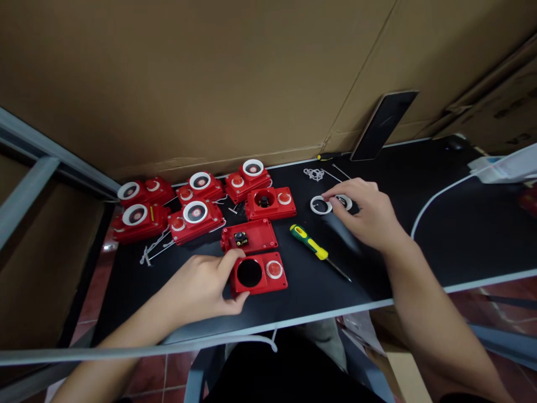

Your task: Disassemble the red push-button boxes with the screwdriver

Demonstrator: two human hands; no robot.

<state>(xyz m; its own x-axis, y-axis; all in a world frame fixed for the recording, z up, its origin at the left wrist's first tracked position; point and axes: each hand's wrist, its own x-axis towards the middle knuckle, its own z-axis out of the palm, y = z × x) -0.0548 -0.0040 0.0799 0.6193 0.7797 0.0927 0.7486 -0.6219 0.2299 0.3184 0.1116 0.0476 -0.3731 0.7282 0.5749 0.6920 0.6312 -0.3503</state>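
– Can any writing be made out?
– On the cardboard [495, 120] at the far right, what looks like "V3" is seen; the dark print above it is too blurred to be read. A yellow label [152, 214] is stuck on one of the finished red units [201, 228], but its text is too small.
– And the hands?
– By the left hand [210, 285] a red cover [265, 275] is held at its edges, between thumb and fingers, near the front of the black table [310, 296]. The right hand [363, 210] is narrowed over two white rings [320, 213]; whether either is gripped cannot be told.
– What is placed between?
– A green-and-yellow screwdriver [315, 248]. Behind the cover, a red base [260, 232] is laid.
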